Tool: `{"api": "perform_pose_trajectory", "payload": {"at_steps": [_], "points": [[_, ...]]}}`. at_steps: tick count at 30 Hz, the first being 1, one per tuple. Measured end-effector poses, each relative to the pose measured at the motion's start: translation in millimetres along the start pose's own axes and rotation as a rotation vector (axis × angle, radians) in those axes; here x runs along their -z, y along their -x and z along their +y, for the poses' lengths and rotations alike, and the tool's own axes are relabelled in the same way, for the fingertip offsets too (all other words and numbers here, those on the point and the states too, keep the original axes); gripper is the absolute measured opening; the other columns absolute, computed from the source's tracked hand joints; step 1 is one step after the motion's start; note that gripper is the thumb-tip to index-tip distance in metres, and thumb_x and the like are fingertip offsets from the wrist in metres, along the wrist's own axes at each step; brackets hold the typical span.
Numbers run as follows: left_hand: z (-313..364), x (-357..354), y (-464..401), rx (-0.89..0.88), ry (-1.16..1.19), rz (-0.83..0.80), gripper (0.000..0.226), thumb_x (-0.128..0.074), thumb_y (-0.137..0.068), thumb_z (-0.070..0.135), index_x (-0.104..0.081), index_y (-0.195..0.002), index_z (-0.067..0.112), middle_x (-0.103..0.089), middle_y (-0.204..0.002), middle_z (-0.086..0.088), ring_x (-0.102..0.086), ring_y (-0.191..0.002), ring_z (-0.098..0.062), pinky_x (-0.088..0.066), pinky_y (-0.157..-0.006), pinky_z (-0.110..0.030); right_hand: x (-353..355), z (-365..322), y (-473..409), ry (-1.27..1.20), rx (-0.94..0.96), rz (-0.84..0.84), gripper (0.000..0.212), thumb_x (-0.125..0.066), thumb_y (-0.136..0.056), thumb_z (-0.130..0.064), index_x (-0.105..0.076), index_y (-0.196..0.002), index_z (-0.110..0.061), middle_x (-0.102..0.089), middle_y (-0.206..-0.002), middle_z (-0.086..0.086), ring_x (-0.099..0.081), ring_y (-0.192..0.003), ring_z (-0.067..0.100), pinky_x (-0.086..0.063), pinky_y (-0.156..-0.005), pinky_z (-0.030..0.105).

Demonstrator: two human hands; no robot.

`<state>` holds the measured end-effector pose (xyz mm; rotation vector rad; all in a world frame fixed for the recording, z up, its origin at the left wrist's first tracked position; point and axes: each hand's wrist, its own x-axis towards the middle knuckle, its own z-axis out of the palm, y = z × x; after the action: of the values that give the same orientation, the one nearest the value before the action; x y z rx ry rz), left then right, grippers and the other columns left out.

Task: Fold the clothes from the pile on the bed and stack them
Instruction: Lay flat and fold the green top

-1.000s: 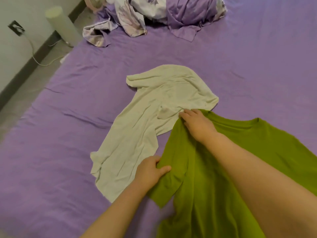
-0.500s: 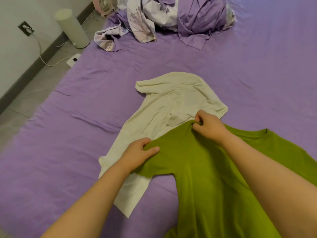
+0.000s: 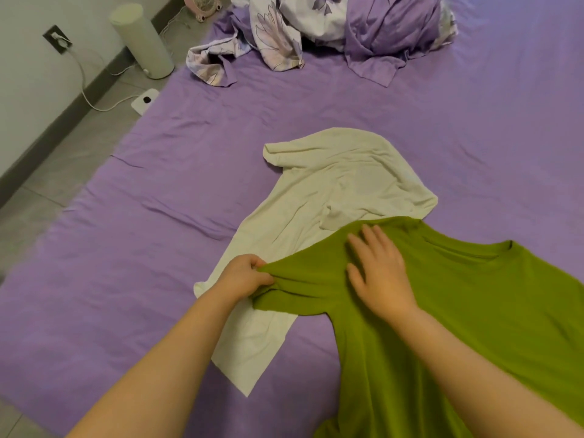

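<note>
A green T-shirt (image 3: 474, 311) lies spread on the purple bed (image 3: 158, 248), its collar toward the right and its left sleeve stretched out to the left. My left hand (image 3: 245, 275) pinches the end of that sleeve. My right hand (image 3: 377, 267) lies flat on the shirt's shoulder with its fingers straight. Under the sleeve and shoulder lies a crumpled cream garment (image 3: 316, 222), partly covered by the green shirt.
A heap of purple and flowered bedding (image 3: 331, 30) sits at the far end of the bed. On the floor to the left stand a pale cylinder (image 3: 142, 42), a pink fan (image 3: 202, 4), a white device (image 3: 144, 100) and a wall socket with a cable (image 3: 58, 39).
My right hand let go of the shirt's shoulder edge and flattened onto the cloth. My left hand drew the sleeve out to the left, so it now lies spread over the cream garment.
</note>
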<state>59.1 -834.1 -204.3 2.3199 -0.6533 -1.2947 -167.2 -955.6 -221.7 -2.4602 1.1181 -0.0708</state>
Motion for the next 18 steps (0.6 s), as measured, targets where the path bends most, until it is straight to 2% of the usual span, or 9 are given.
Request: {"api": "perform_pose_trajectory", "payload": {"at_steps": [3,6,8,10,12,14,15,17,18], "points": [[-3,1,-1,0.015,0.078,0.102,0.017,-0.075,-0.080,0.018,-0.059,-0.078,0.015,-0.053,-0.072,0.002,-0.051,-0.069,-0.014,-0.040,-0.059,-0.025,-24,-9,9,0.212,-0.069,-0.241,0.065,-0.028,-0.095,-0.061,-0.008,-0.152,-0.037,0.001,-0.161,0.004,0.007,-0.148,0.029,-0.001,-0.116,0.054],[-5,-2,2,0.033,0.344,0.119,0.020,-0.075,-0.081,0.017,-0.057,-0.073,0.015,-0.057,-0.072,0.000,-0.053,-0.068,-0.013,-0.043,-0.060,-0.023,-33,-11,-11,0.259,-0.201,-0.315,0.073,-0.021,-0.090,-0.070,0.007,-0.151,-0.039,0.013,-0.160,0.003,0.016,-0.146,0.033,-0.002,-0.112,0.064],[-4,-4,6,0.002,0.432,0.111,0.010,-0.069,-0.086,0.017,-0.060,-0.083,0.014,-0.060,-0.079,0.000,-0.056,-0.073,-0.012,-0.044,-0.062,-0.021,-30,-14,-23,0.253,-0.231,-0.350,0.077,-0.023,-0.089,-0.072,0.008,-0.150,-0.038,0.015,-0.160,0.003,0.017,-0.145,0.034,-0.004,-0.111,0.067],[-1,-7,11,-0.082,0.307,0.151,0.009,-0.061,-0.092,0.022,-0.059,-0.097,0.015,-0.059,-0.088,0.003,-0.055,-0.080,-0.011,-0.043,-0.065,-0.023,-26,-17,-22,0.235,-0.237,-0.362,0.079,-0.027,-0.089,-0.071,0.007,-0.151,-0.037,0.015,-0.160,0.004,0.016,-0.145,0.034,-0.005,-0.111,0.065],[4,-8,17,-0.161,0.193,0.181,0.015,-0.054,-0.096,0.027,-0.055,-0.106,0.016,-0.058,-0.091,0.006,-0.054,-0.083,-0.009,-0.042,-0.067,-0.024,-20,-20,-9,0.180,-0.230,-0.300,0.076,-0.033,-0.091,-0.066,0.000,-0.152,-0.034,0.010,-0.161,0.006,0.013,-0.146,0.031,-0.007,-0.114,0.059],[15,-10,24,-0.205,0.179,0.184,0.016,-0.051,-0.097,0.029,-0.052,-0.107,0.017,-0.059,-0.093,0.005,-0.055,-0.084,-0.009,-0.044,-0.068,-0.025,-15,-23,6,0.013,-0.194,-0.135,0.069,-0.042,-0.094,-0.055,-0.018,-0.152,-0.026,-0.005,-0.161,0.008,0.003,-0.148,0.026,-0.012,-0.117,0.048],[21,-12,27,-0.214,0.189,0.172,0.016,-0.051,-0.097,0.028,-0.052,-0.108,0.016,-0.060,-0.095,0.002,-0.057,-0.086,-0.012,-0.047,-0.071,-0.028,-12,-25,12,-0.134,-0.189,-0.050,0.062,-0.047,-0.095,-0.047,-0.029,-0.149,-0.022,-0.017,-0.159,0.008,-0.008,-0.147,0.024,-0.016,-0.116,0.041],[40,-22,37,-0.204,0.244,0.117,0.018,-0.052,-0.097,0.027,-0.052,-0.109,0.013,-0.061,-0.096,-0.006,-0.060,-0.086,-0.020,-0.050,-0.076,-0.038,-4,-29,23,-0.557,-0.290,0.022,0.046,-0.055,-0.095,-0.034,-0.046,-0.138,-0.019,-0.042,-0.147,0.005,-0.038,-0.134,0.016,-0.031,-0.108,0.029],[51,-30,42,-0.189,0.301,0.060,0.017,-0.053,-0.097,0.026,-0.051,-0.108,0.013,-0.061,-0.093,-0.008,-0.062,-0.078,-0.022,-0.053,-0.069,-0.039,1,-32,28,-0.818,-0.387,0.018,0.037,-0.055,-0.095,-0.031,-0.053,-0.130,-0.021,-0.052,-0.139,0.004,-0.050,-0.123,0.012,-0.040,-0.101,0.027]]}}
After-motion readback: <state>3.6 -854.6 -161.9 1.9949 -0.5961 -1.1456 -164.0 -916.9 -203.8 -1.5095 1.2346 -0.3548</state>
